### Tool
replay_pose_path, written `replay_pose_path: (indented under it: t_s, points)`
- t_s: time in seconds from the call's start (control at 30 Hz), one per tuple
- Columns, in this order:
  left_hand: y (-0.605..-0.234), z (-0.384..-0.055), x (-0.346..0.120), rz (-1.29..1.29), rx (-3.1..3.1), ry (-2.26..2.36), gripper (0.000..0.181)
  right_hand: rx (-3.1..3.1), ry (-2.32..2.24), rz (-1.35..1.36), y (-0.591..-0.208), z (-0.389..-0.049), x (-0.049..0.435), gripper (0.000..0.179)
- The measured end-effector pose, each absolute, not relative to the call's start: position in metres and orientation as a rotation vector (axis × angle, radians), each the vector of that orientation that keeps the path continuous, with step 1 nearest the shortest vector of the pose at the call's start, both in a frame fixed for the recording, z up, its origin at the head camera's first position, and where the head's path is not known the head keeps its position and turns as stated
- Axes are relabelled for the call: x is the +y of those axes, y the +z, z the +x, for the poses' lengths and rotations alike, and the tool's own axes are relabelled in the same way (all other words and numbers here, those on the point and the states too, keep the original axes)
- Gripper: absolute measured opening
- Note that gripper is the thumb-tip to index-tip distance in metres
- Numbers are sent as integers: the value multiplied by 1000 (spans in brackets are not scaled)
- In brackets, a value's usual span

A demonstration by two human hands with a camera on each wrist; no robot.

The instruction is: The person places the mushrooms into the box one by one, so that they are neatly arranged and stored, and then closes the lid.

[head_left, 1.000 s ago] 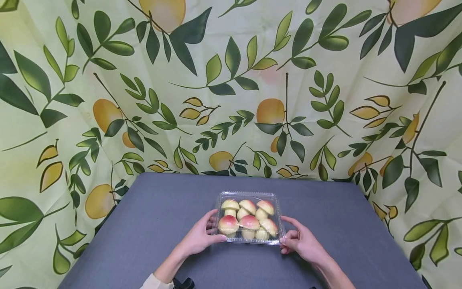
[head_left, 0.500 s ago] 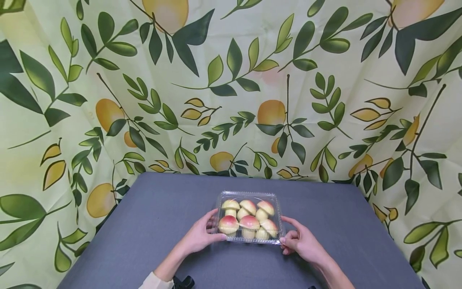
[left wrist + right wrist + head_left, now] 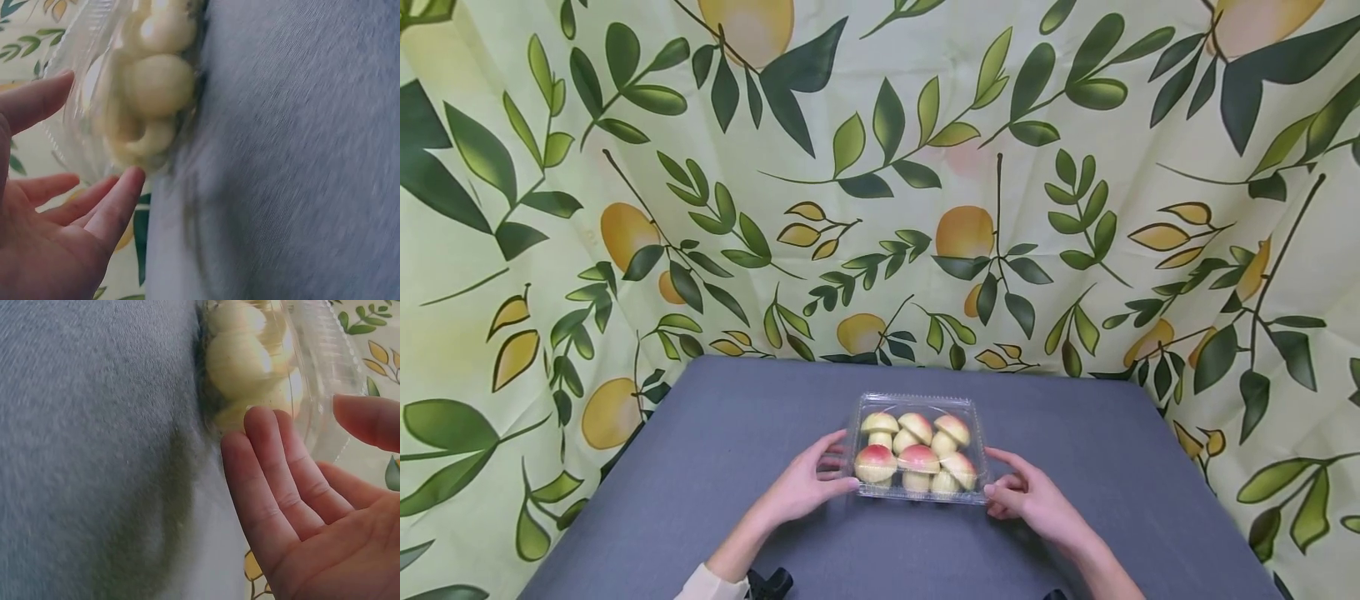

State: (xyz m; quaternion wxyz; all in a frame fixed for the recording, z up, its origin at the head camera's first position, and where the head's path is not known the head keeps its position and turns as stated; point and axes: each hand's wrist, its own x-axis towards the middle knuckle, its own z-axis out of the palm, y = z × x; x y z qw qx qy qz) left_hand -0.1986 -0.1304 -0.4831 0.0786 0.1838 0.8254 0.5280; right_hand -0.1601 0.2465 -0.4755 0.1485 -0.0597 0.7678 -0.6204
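A clear plastic clamshell box [image 3: 889,493] sits near the middle of the table, lid closed. Inside are several cream mushroom-shaped pieces [image 3: 918,459] with pink-tinted caps, lined up in two rows. At the box's left side is my left hand [image 3: 805,482], fingers spread and loosely extended, thumb tip by the front corner. My right hand [image 3: 1032,498] is beside the right edge. In the right wrist view, the right hand's fingers [image 3: 262,440] are straight near the box wall, with the thumb apart. Whether any fingertip still touches the plastic is hard to tell.
A grey cloth covers the table [image 3: 760,400]. Behind and on both sides hangs a pale curtain [image 3: 880,167] printed with leaves and yellow fruit. Dark wrist gear [image 3: 769,583] shows by the left sleeve.
My left hand has loosened from the box and drawn slightly leftward. My right hand has eased its pinch at the right corner and shifted slightly right. The box stays nearly in place.
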Motion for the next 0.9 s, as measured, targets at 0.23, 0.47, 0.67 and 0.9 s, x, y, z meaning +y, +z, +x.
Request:
replay_pose_path:
  t_s: [0.23, 0.47, 0.67, 0.9]
  points:
    - [-481, -197, -139, 577, 2480, 1548, 69, 2220, -1791, -178, -476, -160, 250, 73]
    - [-483, -197, -132, 607, 2460, 1528, 70, 2132, -1854, -170, -484, -161, 246, 73]
    - [-484, -198, -130, 581, 2438, 1551, 71, 2122, -1883, -160, -482, -159, 242, 72]
    - [-484, -198, -126, 569, 2420, 1577, 72, 2143, -1913, -142, -481, -158, 240, 72]
